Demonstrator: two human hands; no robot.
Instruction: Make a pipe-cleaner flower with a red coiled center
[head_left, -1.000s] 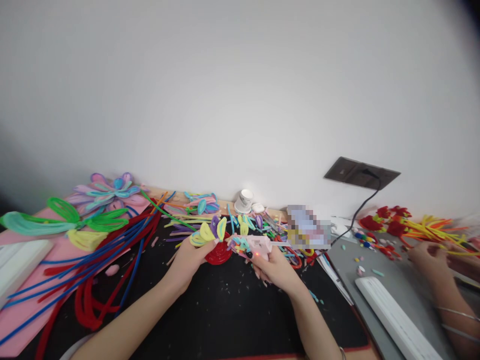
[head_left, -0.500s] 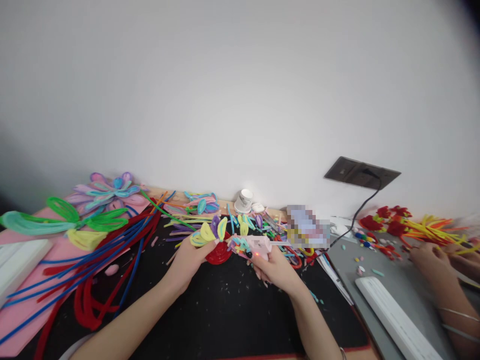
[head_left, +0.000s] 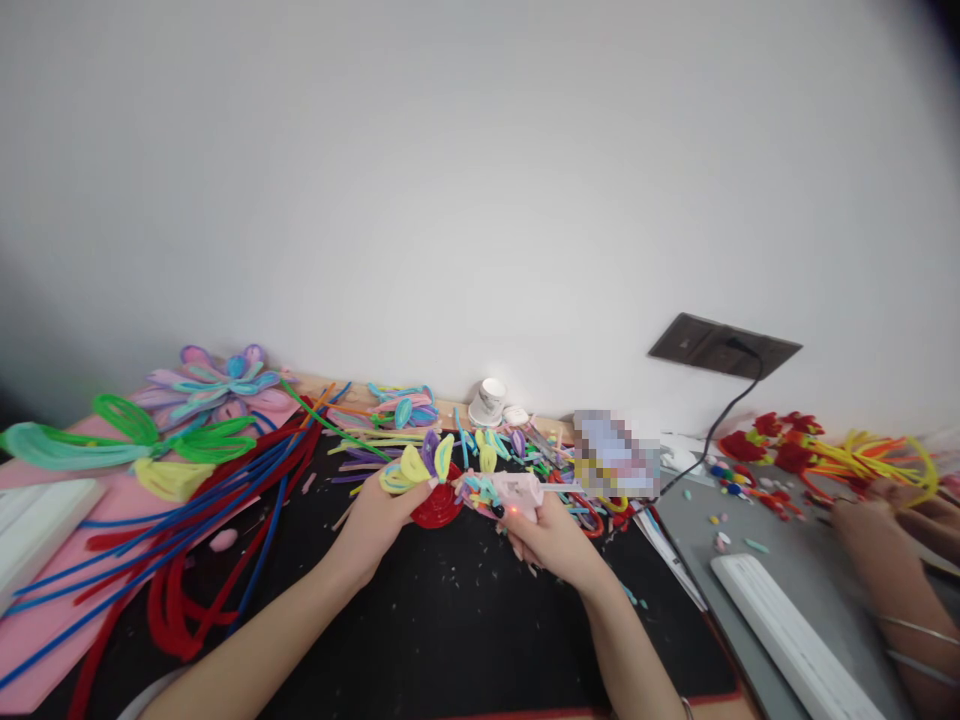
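Note:
My left hand [head_left: 382,525] is closed on a pipe-cleaner flower [head_left: 416,468] with yellow, light-blue and purple looped petals. Closed around a pale pink glue gun [head_left: 516,492] is my right hand [head_left: 551,540]; a red light glows on the gun and a white glue stick juts from its back. The gun's nose points left at the flower, and I cannot tell whether they touch. Beneath both hands lies a round red coil [head_left: 439,508], partly covered. Short pipe-cleaner pieces [head_left: 480,490] lie around the gun's nose.
Blue pipe cleaners [head_left: 187,530] and a green-petalled flower [head_left: 150,440] spread over the left side. A white cup [head_left: 491,400] stands by the wall. At right, a co-worker's hands [head_left: 874,525] handle yellow pipe cleaners [head_left: 885,460] beside a white strip [head_left: 799,640]. A black cord [head_left: 709,440] hangs from the socket.
My hands, the flower and the glue gun stay almost still. At right, the co-worker's hands have shifted slightly, and the yellow pipe cleaners there are now bent into a loop.

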